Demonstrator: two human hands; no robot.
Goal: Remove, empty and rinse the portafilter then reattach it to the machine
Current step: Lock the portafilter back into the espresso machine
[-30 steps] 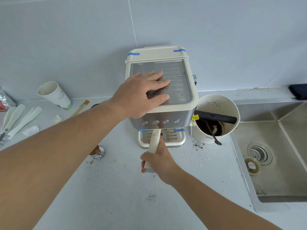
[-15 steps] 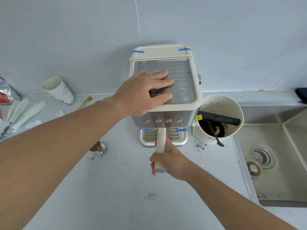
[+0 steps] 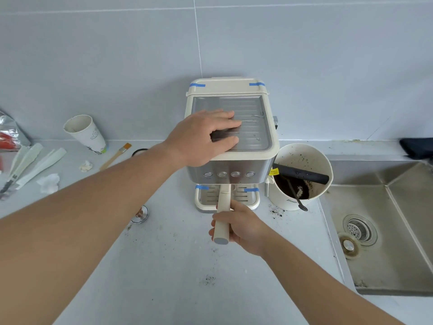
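A cream and steel espresso machine [image 3: 251,165] stands against the wall on the grey counter. My left hand [image 3: 203,137] lies flat on its ribbed metal top, fingers spread, holding nothing. The portafilter's cream handle [image 3: 222,214] sticks straight out toward me from under the machine's front; its basket end is hidden beneath the button panel. My right hand [image 3: 241,228] is wrapped around that handle from the right side.
A white knock bucket [image 3: 302,177] with coffee grounds, a black bar and a spoon stands right of the machine. A steel sink [image 3: 384,231] lies further right. On the left are a paper cup [image 3: 85,133], a brush [image 3: 116,156], white strips, and a tamper [image 3: 140,214].
The handle has swung from pointing slightly left to pointing straight toward me, with my right hand following it. My left hand has stayed on the machine top.
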